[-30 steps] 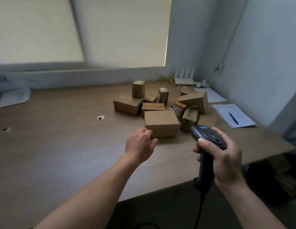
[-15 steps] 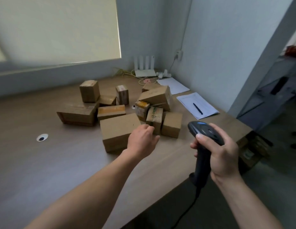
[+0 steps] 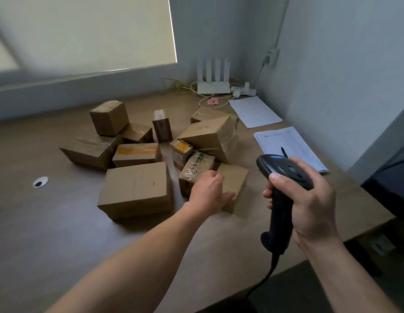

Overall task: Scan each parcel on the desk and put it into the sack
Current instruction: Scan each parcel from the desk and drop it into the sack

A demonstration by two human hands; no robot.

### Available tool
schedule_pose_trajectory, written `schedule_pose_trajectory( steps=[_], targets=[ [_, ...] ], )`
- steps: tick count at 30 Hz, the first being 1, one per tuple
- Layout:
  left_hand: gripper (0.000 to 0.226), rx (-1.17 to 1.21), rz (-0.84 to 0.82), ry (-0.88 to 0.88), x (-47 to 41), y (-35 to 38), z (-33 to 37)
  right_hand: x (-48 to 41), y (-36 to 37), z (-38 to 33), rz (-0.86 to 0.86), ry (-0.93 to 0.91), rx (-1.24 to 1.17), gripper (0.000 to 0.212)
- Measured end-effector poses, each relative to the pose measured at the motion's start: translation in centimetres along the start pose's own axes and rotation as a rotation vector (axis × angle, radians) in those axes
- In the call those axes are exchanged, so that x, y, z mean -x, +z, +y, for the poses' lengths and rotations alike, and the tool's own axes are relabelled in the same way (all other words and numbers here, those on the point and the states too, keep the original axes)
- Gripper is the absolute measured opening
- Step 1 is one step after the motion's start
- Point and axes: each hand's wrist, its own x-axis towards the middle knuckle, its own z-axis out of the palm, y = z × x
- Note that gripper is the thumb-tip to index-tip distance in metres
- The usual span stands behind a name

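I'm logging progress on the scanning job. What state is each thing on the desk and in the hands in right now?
Left hand: curled, thumb on the small plain parcel, not lifting it.
Right hand: shut on the barcode scanner, held upright.
Large parcel: flat on the desk, taped shut.
Green-taped parcel: leaning in the pile.
Pen: lying on the papers.
Router: antennas up.

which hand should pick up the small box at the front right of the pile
Left. The left hand is empty and already at the small box, thumb by its near edge. The right hand is gripping the scanner.
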Motion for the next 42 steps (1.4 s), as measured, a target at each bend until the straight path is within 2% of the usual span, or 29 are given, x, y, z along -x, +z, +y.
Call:
schedule_pose_trajectory(
  steps=[10, 17, 23, 29, 31, 34, 36, 40, 42],
  targets=[
    [0.074, -0.075, -0.245, -0.37, -7.0, 7.1, 1.7, -10.0, -5.4, 2.0, -0.164, 0.096, -0.003, 0.019],
    [0.066, -0.103, -0.265, -0.362, -6.4, 7.7, 1.9, -11.3, -5.2, 3.2, -0.172, 0.155, -0.024, 0.029],
    [0.068, -0.009, -0.318, -0.331, -2.2, 5.9, 0.3, -9.4, -3.0, 3.0, -0.226, 0.15, -0.008, 0.023],
    [0.064, 0.31, -0.441, -0.471, 3.0, 2.1, -3.9, -5.0, 0.4, 2.3, -0.234, 0.143, -0.018, 0.031],
    [0.051, 0.399, -0.384, -0.519, 5.3, 1.0, -5.6, -3.2, 1.5, 2.5, -0.231, 0.137, 0.003, 0.038],
    [0.045, 0.242, -0.156, -0.463, 8.4, 0.4, -7.8, -0.3, 3.1, 2.8, -0.252, 0.137, -0.002, 0.037],
    [0.045, 0.166, -0.101, -0.389, 9.8, 0.6, -8.4, 1.6, 4.1, 2.9, -0.258, 0.14, -0.008, 0.037],
    [0.071, 0.018, -0.107, -0.327, 10.5, 2.1, -7.9, 4.5, 4.9, 3.2, -0.248, 0.127, -0.006, 0.027],
    [0.073, -0.022, -0.086, -0.309, 10.1, 2.6, -7.6, 5.5, 4.8, 3.3, -0.226, 0.123, 0.0, 0.027]
  ],
)
